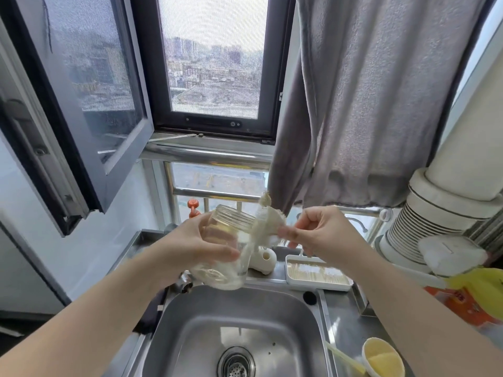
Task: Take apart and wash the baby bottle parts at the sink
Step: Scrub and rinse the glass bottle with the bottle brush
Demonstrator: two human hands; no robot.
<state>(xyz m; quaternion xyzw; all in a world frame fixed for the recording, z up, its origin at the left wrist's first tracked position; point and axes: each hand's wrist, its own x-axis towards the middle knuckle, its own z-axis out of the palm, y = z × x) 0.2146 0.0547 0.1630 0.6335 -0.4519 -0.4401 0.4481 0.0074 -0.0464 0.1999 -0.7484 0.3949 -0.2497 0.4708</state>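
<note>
**Bottle could slip over the sink**

Bottle body (227, 247), clear and tilted, is held above the sink (313, 317), left hand (201, 244) wrapped round it. Right hand (321, 236) pinches a blurred bottle brush (265, 223) at its mouth. Wet plastic may slip; a hard push could knock it down.

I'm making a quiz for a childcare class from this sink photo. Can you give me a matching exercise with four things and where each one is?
Things:
1. bottle
2. brush
3. white tray
4. yellow cup

Places:
A. on the ledge behind the sink
B. gripped in the left hand
C. at the sink's near right corner
D. pinched by the right hand

Pairs: 1-B, 2-D, 3-A, 4-C
</note>
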